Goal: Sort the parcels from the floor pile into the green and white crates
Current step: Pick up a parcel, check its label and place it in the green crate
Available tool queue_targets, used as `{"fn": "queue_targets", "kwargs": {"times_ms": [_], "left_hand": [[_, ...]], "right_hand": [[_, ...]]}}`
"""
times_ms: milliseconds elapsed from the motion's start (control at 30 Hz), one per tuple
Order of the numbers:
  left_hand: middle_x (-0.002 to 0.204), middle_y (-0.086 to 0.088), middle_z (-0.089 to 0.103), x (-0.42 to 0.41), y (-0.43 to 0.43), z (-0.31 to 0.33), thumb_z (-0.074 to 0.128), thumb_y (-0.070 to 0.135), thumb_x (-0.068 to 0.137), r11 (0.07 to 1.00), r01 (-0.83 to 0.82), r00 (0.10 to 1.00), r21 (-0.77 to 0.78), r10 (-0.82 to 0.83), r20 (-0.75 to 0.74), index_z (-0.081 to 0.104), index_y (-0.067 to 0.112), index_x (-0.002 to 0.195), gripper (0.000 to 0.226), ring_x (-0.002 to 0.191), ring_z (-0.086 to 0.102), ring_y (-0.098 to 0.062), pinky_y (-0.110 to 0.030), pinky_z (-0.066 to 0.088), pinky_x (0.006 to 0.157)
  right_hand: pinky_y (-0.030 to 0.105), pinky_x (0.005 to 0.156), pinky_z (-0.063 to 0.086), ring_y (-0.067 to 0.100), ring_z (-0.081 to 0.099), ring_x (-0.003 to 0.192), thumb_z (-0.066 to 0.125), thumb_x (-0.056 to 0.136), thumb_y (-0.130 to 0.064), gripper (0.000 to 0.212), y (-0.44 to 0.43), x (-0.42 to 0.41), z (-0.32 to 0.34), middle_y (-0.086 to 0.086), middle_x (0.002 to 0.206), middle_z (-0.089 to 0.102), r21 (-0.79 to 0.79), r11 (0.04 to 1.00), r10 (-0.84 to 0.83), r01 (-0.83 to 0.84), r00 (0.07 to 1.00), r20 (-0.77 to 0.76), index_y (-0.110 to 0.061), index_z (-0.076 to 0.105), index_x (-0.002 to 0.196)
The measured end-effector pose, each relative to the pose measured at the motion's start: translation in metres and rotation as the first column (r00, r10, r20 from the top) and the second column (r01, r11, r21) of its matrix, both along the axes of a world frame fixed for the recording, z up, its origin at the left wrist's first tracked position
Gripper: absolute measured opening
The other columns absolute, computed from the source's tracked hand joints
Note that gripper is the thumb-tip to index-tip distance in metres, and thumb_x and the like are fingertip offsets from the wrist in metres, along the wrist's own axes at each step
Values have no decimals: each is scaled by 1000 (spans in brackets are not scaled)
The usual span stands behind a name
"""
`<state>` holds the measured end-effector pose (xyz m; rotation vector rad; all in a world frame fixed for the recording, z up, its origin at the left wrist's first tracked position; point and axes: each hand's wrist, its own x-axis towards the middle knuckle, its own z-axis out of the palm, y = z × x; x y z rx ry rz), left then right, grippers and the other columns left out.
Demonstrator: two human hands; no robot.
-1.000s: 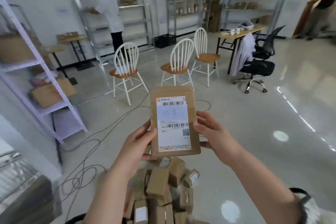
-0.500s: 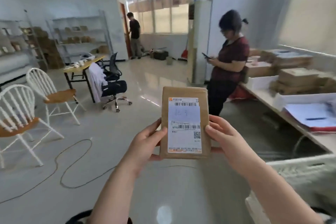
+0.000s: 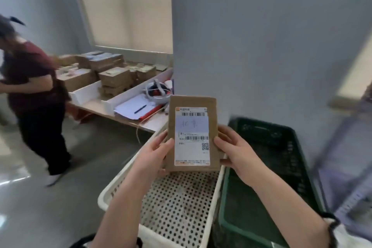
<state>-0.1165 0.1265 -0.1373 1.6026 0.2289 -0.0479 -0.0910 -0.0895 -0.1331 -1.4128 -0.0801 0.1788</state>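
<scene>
- The left hand (image 3: 154, 154) and the right hand (image 3: 236, 151) hold one brown parcel (image 3: 192, 137) between them.
- Each hand grips a long side of the parcel. The thumbs lie on the front and the fingers go behind.
- The parcel stands up straight with its white label facing the person. I think it is held this way so the writing on the label can be read.
- The parcel is up in the air, over the far edge of the white crate (image 3: 104, 201). It touches no crate.
- The green crate (image 3: 261, 126) sits just beside the white one, on its right side. The two stand close together, so I think either one is easy to reach.
- What shows of both crates looks bare inside.
- I think the person is picking which crate this parcel goes in. The drop is not done yet.
- Behind the crates is a desk (image 3: 153, 122). Papers (image 3: 128, 107) with a pen (image 3: 140, 108) lie near its front corner, and brown boxes (image 3: 114, 76) are piled farther back.
- Another person (image 3: 30, 86) in a dark red top stands by the desk's left end.
</scene>
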Motion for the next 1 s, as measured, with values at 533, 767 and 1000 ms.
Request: {"fn": "queue_targets", "kwargs": {"times_ms": [533, 767, 1000], "left_hand": [[80, 29, 67, 155, -277, -79, 55, 39, 92, 640, 760, 648, 109, -738, -189, 50, 41, 128, 36, 75, 64, 5, -23, 45, 61], [79, 34, 65, 198, -308, -118, 56, 31, 92, 496, 838, 540, 229, -814, -212, 59, 49, 91, 18, 70, 60, 18, -12, 39, 60], [100, 22, 60, 284, -325, -159, 55, 31, 94, 595, 746, 663, 299, -707, -245, 55, 25, 129, 36, 82, 51, 7, -18, 40, 61]], "right_hand": [[49, 83, 55, 19, 64, 102, 56, 93, -15, 20, -202, -17, -81, 1, 116, 64, -52, 561, -815, 826, 540, -212, -24, 57, 110], [44, 87, 54, 17, 61, 106, 54, 94, -8, 31, -225, 14, -125, 1, 126, 59, -48, 555, -802, 830, 520, -293, -27, 55, 117], [33, 73, 56, 15, 59, 104, 52, 95, -10, 50, -259, 122, -157, -4, 114, 60, -209, 744, -663, 635, 658, -357, -29, 39, 139]]}}
